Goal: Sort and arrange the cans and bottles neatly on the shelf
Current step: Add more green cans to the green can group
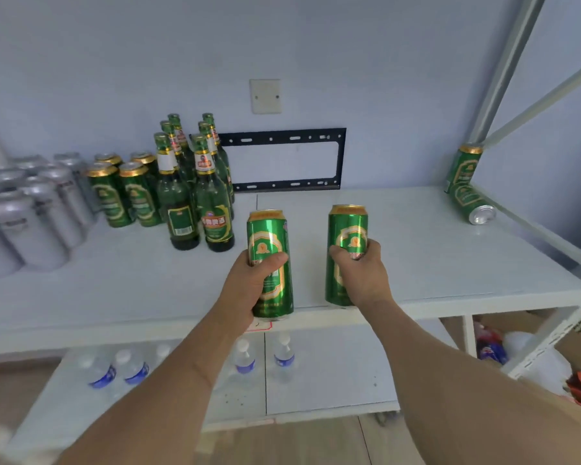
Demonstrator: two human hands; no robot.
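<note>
Two hands [249, 283] | gripping upright green cans [270, 263] | over shelf [416, 263]

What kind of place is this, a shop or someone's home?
Probably a storeroom or a mock shop corner, though I can't be sure: a plain white metal shelf holds grouped green beer bottles and silver cans, with water bottles stocked below.

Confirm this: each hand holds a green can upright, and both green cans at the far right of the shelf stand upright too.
Not quite. The left hand and right hand each hold an upright green can, but in the head view only one far-right can stands; the other can lies on its side.
</note>
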